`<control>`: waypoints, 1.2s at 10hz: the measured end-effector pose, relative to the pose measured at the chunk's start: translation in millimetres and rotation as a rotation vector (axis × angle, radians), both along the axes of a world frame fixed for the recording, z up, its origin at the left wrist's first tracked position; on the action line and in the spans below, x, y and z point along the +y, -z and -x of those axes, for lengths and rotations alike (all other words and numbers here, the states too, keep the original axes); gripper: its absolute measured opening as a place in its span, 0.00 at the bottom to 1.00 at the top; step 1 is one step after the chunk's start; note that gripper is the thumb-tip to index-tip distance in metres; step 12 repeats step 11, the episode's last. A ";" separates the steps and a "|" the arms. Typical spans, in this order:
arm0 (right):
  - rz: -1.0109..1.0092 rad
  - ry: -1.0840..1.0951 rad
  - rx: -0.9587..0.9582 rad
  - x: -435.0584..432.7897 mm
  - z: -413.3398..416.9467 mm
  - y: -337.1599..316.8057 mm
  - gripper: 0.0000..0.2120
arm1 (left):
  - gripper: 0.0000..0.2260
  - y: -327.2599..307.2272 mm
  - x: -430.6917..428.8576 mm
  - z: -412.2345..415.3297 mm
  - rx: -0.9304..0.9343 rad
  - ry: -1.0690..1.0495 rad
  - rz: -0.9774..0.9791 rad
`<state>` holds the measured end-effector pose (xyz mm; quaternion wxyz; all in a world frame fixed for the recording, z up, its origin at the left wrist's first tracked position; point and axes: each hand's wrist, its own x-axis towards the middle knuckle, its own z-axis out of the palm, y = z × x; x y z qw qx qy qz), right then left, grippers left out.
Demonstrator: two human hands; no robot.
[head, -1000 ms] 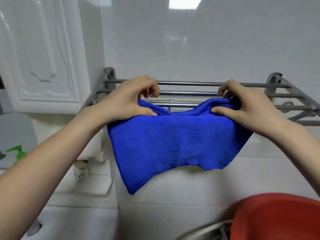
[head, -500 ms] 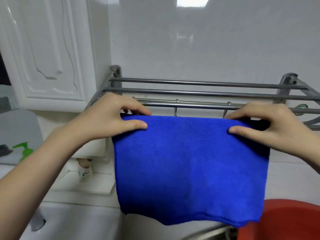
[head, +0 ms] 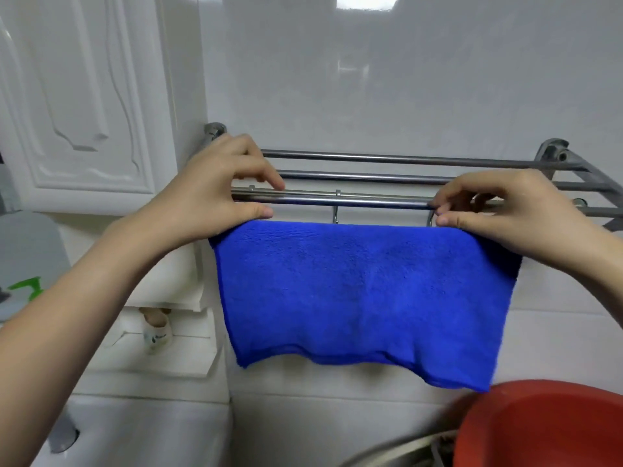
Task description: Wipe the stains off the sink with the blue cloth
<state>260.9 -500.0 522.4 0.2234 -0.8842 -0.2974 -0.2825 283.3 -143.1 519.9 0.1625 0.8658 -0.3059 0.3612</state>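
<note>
Cloth (head: pixel 364 291): solid bright blue
Rack (head: pixel 387 160): silver-grey metal
Basin (head: pixel 546 429): red
Wall (head: pixel 404 79): glossy white
Cabinet door (head: pixel 77 96): white
Pump bottle top (head: pixel 28 287): green

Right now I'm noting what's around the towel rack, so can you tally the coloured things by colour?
Blue: 1, the blue cloth, held at its top corners by the left hand and right hand.
Red: 1, the red basin.
Green: 1, the green pump top.
Total: 3
</note>
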 end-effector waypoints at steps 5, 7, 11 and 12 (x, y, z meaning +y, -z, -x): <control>-0.157 0.081 -0.115 2.8 14.4 23.4 0.08 | 0.06 14.5 7.2 14.8 0.095 0.030 0.206; -0.058 0.076 -0.018 1.2 16.3 18.7 0.09 | 0.10 15.8 9.3 19.7 0.127 0.021 0.116; -0.104 0.087 -0.128 8.9 22.7 33.2 0.07 | 0.15 33.0 7.9 26.2 0.101 0.008 0.102; -0.104 0.087 -0.128 8.9 22.7 33.2 0.07 | 0.15 33.0 7.9 26.2 0.101 0.008 0.102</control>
